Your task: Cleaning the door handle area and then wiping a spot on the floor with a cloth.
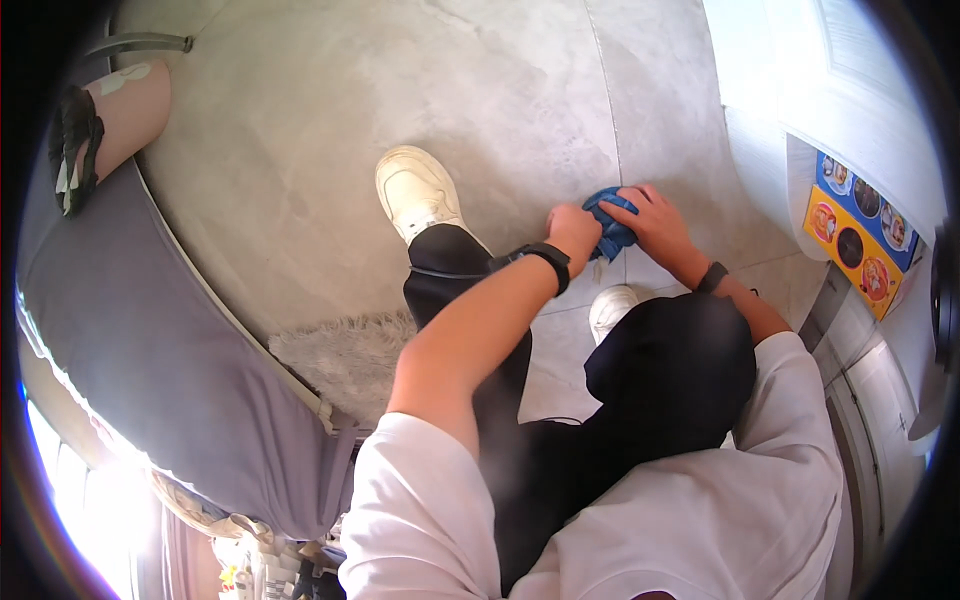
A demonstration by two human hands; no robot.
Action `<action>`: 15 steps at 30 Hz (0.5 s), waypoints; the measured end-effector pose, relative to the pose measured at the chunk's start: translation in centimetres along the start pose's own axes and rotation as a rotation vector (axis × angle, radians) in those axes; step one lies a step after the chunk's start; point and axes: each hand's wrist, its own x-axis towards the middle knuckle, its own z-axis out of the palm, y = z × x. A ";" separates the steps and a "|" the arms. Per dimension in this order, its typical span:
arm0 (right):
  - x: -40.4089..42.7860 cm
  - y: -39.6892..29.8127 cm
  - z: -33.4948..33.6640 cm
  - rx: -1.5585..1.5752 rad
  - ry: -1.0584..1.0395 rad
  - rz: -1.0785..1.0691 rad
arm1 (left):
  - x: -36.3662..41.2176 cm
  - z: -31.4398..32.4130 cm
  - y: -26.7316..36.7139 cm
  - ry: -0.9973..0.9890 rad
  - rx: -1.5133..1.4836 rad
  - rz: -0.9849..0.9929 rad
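Note:
A bunched blue cloth-like item [616, 225] is held low over the tiled floor, between my two hands. My left hand [574, 234], with a black band on its wrist, is closed at the item's left edge. My right hand [657, 223], also wearing a dark wristband, grips it from the right, with fingers across its top. A small pale piece [599, 268] hangs below the blue item. The fingertips of my left hand are partly hidden.
My shoes [417, 193] are on the floor, beside a shaggy grey rug [352, 360]. A bed or couch with a grey cover [172, 337] stands left, a pink cylindrical container [135, 112] near its far end. A blue and yellow box [855, 247] is at right, near white furniture [757, 150].

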 end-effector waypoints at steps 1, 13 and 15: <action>-0.1 -0.1 0.2 -0.015 0.021 0.006 | -0.6 -0.5 -0.6 0.014 0.004 0.033; 17.1 0.3 -3.4 0.110 0.375 0.046 | -4.3 -11.4 -13.0 0.375 0.166 -0.413; 16.0 0.6 -3.2 0.107 0.345 0.046 | -3.8 -10.9 -12.3 0.349 0.213 -0.392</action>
